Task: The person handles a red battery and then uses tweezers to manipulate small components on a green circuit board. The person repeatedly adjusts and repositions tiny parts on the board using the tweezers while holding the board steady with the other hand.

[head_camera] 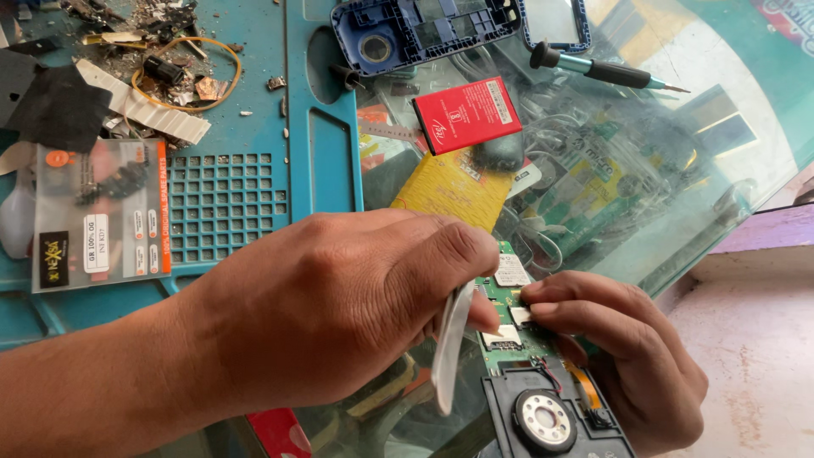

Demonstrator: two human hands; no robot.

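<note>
My left hand (339, 305) reaches in from the left and pinches a thin white curved strip (449, 348) between thumb and fingers, right over a green phone circuit board (509, 297). My right hand (619, 348) grips that board from the right, fingertips pressing on its small metal parts. Below the board sits a dark plastic phone frame (585, 432) with a round speaker (545, 420) and thin red and black wires.
A red phone battery (468, 113) lies on the glass top (721, 76), near a blue phone housing (424, 30) and a screwdriver (606, 70). A blue work mat (254, 195) at left carries a clear spare-part packet (97, 212), scraps and a rubber band (186, 72).
</note>
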